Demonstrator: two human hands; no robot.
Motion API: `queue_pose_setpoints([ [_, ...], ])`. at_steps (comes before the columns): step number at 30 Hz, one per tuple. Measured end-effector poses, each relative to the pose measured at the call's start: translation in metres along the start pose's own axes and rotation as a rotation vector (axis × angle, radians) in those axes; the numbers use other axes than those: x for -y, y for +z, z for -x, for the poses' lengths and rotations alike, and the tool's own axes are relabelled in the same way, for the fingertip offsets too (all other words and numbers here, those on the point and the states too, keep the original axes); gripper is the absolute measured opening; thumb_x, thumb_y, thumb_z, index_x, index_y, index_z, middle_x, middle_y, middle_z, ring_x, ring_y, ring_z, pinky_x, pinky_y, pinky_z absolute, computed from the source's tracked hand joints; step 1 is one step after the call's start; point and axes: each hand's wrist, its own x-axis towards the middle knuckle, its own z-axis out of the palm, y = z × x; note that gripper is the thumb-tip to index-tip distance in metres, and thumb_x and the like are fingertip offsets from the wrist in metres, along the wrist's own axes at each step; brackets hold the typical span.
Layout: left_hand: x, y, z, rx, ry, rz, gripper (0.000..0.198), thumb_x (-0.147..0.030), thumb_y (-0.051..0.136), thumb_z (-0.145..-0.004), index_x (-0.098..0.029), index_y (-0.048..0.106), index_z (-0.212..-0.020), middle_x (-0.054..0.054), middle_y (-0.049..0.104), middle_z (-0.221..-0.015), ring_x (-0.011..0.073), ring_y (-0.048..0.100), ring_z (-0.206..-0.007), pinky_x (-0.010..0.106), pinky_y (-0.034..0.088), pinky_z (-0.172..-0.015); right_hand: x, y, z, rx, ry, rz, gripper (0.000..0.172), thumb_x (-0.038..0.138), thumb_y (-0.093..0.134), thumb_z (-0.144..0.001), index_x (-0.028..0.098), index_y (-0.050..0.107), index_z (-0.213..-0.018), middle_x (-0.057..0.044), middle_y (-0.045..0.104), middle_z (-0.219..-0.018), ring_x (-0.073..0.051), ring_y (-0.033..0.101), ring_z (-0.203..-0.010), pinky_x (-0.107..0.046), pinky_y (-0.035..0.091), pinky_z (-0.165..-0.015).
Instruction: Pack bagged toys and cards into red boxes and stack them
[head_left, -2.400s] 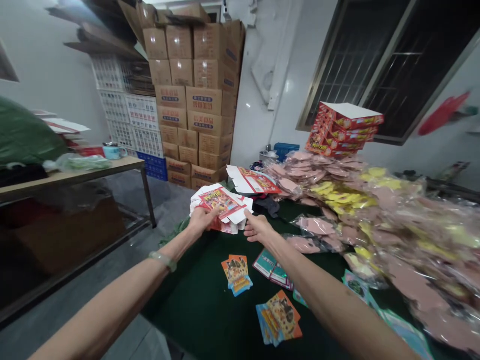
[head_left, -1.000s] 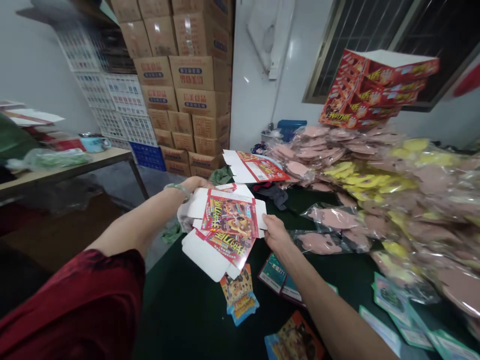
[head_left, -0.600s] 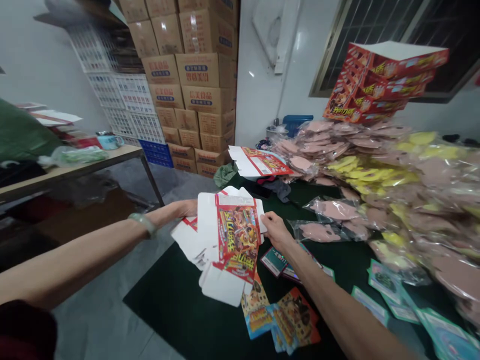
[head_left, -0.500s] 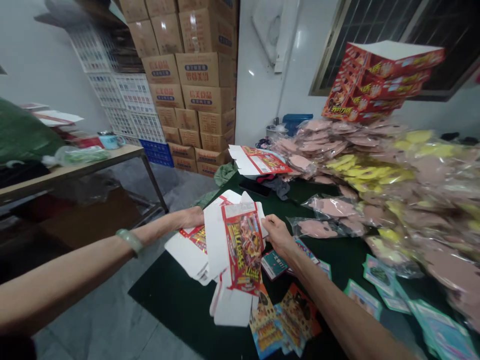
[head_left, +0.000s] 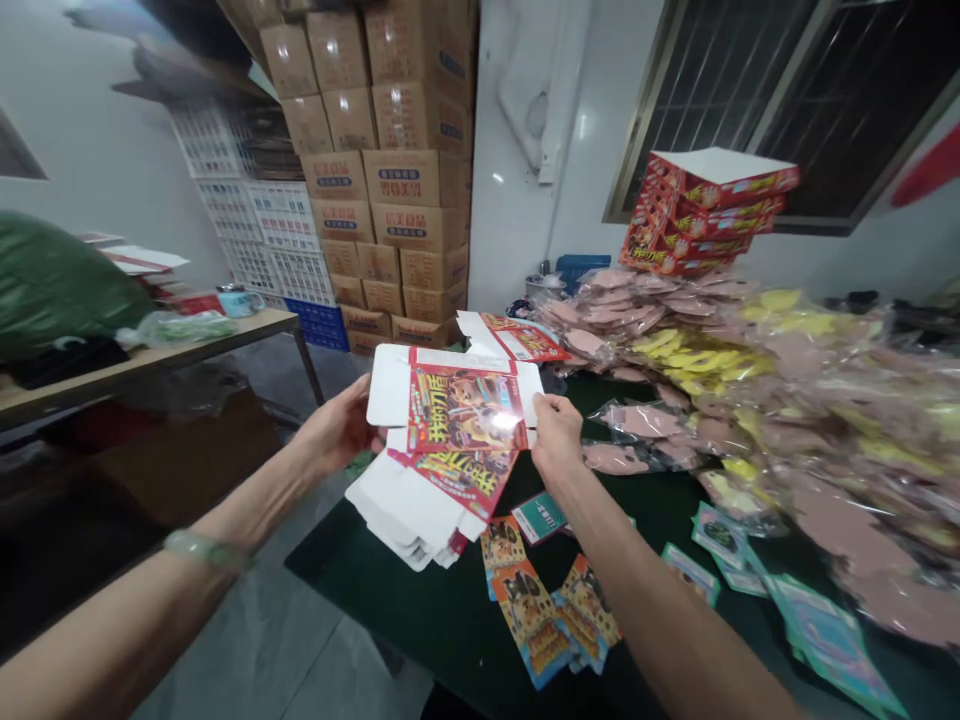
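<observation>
I hold a stack of flat, unfolded red-and-white printed cartons (head_left: 450, 430) in the air over the near corner of the dark green table (head_left: 450, 620). My left hand (head_left: 337, 430) grips the stack's left side. My right hand (head_left: 555, 440) pinches its right edge. The top carton faces me, level, with its white flaps spread; the lower cartons fan out down and to the left. Below the stack lie colourful card packs (head_left: 540, 610) and a teal card (head_left: 541, 517).
A big heap of pink and yellow bagged goods (head_left: 750, 400) fills the table's right side, with folded red boxes (head_left: 705, 210) stacked on top. More flat cartons (head_left: 517, 340) lie at the far end. Brown shipping boxes (head_left: 390, 200) stand against the wall; a wooden bench (head_left: 150, 350) is at left.
I lifted the carton stack off the far part of the table, pulled it toward me, tilted it downward, then raised it level again. The cartons have fanned apart.
</observation>
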Motion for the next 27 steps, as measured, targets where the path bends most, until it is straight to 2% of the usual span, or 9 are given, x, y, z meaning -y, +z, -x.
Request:
queue_pose_setpoints([
  [2,-0.004,-0.005,0.018,0.076,-0.034,0.12,0.07,-0.064,0.017,-0.086,-0.014,0.063,-0.104,0.013,0.071,-0.088,0.0277,0.068,-0.076,0.039,0.055,-0.059,-0.006,0.017,0.004,-0.022,0.03,0.026,0.019,0.031,0.053,-0.09,0.014,0.058,-0.098,-0.002,0.061,-0.09,-0.011,0.059,-0.072,-0.026,0.051,-0.063],
  [5,-0.001,0.001,0.042,0.109,-0.006,0.247,0.062,-0.062,0.052,-0.074,-0.016,0.053,-0.116,0.013,0.07,-0.099,0.0285,0.069,-0.08,0.039,0.056,-0.065,-0.017,0.031,0.012,-0.027,0.076,0.056,0.022,0.032,0.052,-0.091,0.016,0.058,-0.104,-0.004,0.061,-0.099,-0.013,0.06,-0.079,-0.029,0.053,-0.068],
  [10,0.022,0.023,0.053,-0.095,0.099,-0.182,0.058,-0.046,0.065,-0.063,-0.014,0.053,-0.11,0.011,0.07,-0.093,0.0264,0.067,-0.08,0.036,0.055,-0.066,-0.012,0.019,0.011,-0.056,0.018,0.055,0.021,0.031,0.053,-0.09,0.015,0.059,-0.102,-0.004,0.061,-0.098,-0.013,0.06,-0.079,-0.029,0.053,-0.068],
  [14,0.028,0.022,0.049,-0.166,0.071,-0.399,0.041,-0.039,0.066,-0.06,-0.016,0.065,-0.094,0.009,0.067,-0.07,0.0309,0.064,-0.068,0.044,0.05,-0.061,0.029,-0.02,-0.011,-0.136,-0.136,0.014,0.014,0.027,0.056,-0.088,0.013,0.057,-0.092,0.0,0.06,-0.083,-0.01,0.057,-0.068,-0.025,0.049,-0.061],
  [17,0.014,0.011,0.052,-0.266,0.16,-0.53,0.033,-0.04,0.068,-0.058,-0.021,0.069,-0.084,0.016,0.065,-0.095,0.0409,0.058,-0.094,0.052,0.047,-0.072,0.074,-0.067,-0.016,-0.128,-0.251,-0.004,0.011,0.024,0.061,-0.078,0.016,0.053,-0.076,0.006,0.052,-0.062,-0.008,0.048,-0.053,-0.02,0.042,-0.051],
  [20,-0.016,0.012,0.066,-0.378,0.311,-0.491,0.038,-0.048,0.066,-0.06,-0.023,0.068,-0.089,0.015,0.062,-0.111,0.0396,0.055,-0.102,0.048,0.049,-0.072,0.113,-0.115,0.01,-0.017,-0.318,0.032,0.017,0.023,0.068,-0.065,0.018,0.053,-0.066,0.007,0.05,-0.051,-0.007,0.044,-0.045,-0.019,0.035,-0.044],
  [23,-0.053,0.045,0.094,0.021,0.222,-0.147,0.044,-0.053,0.062,-0.069,-0.029,0.063,-0.106,0.007,0.07,-0.1,0.0285,0.065,-0.082,0.039,0.054,-0.064,0.132,-0.146,0.061,0.181,-0.39,0.2,0.016,0.025,0.07,-0.062,0.017,0.056,-0.065,0.005,0.054,-0.053,-0.008,0.045,-0.045,-0.018,0.033,-0.042],
  [25,-0.072,0.082,0.115,0.296,0.26,0.021,0.052,-0.044,0.075,-0.06,-0.031,0.062,-0.108,0.004,0.07,-0.103,0.027,0.065,-0.085,0.038,0.054,-0.074,0.131,-0.156,0.095,0.287,-0.437,0.33,0.014,0.027,0.065,-0.07,0.018,0.056,-0.066,0.003,0.055,-0.056,-0.009,0.047,-0.047,-0.019,0.035,-0.043],
  [27,-0.081,0.118,0.134,0.664,0.192,0.249,0.029,-0.039,0.067,-0.072,-0.028,0.066,-0.099,0.002,0.072,-0.094,0.024,0.066,-0.08,0.035,0.055,-0.071,0.124,-0.162,0.12,0.231,-0.553,0.453,0.009,0.025,0.058,-0.076,0.019,0.056,-0.07,0.001,0.058,-0.062,-0.012,0.052,-0.053,-0.024,0.042,-0.05],
])
